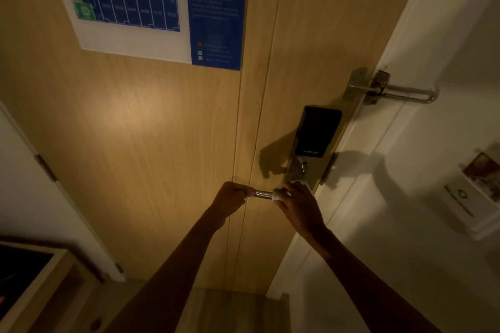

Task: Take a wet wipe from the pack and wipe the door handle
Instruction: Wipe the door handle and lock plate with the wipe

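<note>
A silver lever door handle point(263, 194) sticks out leftward from the lock plate on a wooden door point(162, 143). My left hand point(232, 197) grips the free end of the handle. My right hand point(297, 204) is wrapped around the handle nearer the lock plate, pressing a white wet wipe point(277, 195) against the metal. Only a short bare stretch of handle shows between the two hands. The wipe pack is not in view.
A black smart lock point(316, 131) sits above the handle. A metal swing-bar door guard point(389, 92) spans door and white frame higher up. A blue floor-plan poster point(151, 5) hangs top left. A card holder point(473, 189) is on the right wall. Wooden furniture point(32, 278) stands lower left.
</note>
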Action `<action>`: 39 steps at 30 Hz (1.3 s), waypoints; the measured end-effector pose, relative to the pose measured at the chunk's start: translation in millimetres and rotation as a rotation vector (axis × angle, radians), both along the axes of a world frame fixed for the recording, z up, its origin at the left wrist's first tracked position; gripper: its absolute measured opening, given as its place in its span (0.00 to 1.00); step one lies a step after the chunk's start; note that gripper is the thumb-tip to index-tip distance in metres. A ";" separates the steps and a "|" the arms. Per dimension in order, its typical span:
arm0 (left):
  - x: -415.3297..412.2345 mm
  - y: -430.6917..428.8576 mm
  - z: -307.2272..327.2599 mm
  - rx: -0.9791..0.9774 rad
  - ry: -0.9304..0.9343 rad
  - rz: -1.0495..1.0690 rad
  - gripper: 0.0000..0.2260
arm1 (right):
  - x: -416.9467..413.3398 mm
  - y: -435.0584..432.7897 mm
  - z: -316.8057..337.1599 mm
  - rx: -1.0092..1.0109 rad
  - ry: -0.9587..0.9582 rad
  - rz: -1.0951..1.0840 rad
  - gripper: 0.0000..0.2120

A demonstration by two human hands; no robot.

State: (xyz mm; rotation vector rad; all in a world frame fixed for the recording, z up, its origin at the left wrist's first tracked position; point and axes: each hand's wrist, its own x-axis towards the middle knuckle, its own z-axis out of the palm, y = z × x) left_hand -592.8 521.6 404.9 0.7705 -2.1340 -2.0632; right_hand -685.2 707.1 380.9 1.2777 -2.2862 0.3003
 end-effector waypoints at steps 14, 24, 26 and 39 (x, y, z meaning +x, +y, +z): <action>1.2 6.7 3.7 -0.103 -0.003 0.032 0.15 | -12.5 25.9 1.6 -0.015 -0.112 -0.012 0.11; 7.4 22.4 11.4 -0.180 0.004 0.098 0.08 | 6.3 8.7 -2.1 -0.195 -0.259 0.008 0.13; 7.9 22.8 11.0 -0.189 0.001 0.098 0.08 | -0.1 25.5 -4.2 -0.247 -0.298 -0.025 0.12; 9.4 27.2 13.6 -0.196 -0.008 0.099 0.06 | 13.9 33.1 -9.6 -0.695 -0.569 -0.162 0.10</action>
